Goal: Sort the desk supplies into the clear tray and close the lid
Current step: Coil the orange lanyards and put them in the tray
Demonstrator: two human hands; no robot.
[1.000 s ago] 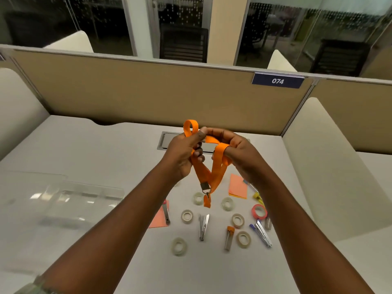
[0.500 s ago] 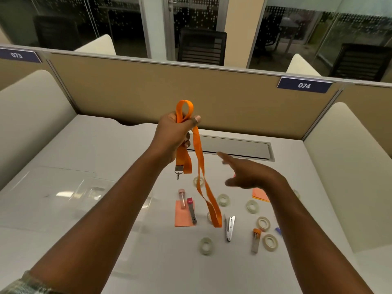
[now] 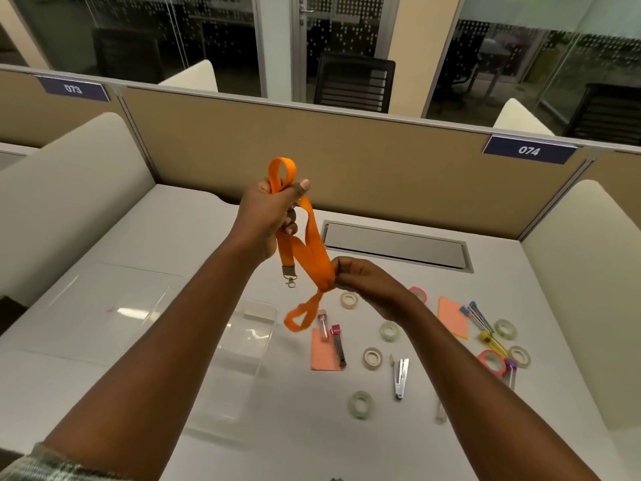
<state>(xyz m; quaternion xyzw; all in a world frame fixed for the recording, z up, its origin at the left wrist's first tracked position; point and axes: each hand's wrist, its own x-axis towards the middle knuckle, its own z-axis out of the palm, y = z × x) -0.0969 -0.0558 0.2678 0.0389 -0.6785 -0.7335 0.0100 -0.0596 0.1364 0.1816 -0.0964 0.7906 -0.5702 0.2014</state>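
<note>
Both hands, left (image 3: 268, 211) and right (image 3: 360, 279), clamped on lanyard (image 3: 305, 251), folding it. Tray (image 3: 256, 314) seemingly empty (tapes, stapler unsorted); lid off.

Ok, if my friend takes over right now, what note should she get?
Left hand: gripping the top of the orange lanyard, held above the desk.
Right hand: pinching the lanyard's lower folds.
Clear tray: on the desk, looks empty; its lid lies flat to the left.
Done: nothing is sorted.
Left: put in the lanyard, tape rolls, stapler, sticky notes, pens, then close the lid.
</note>
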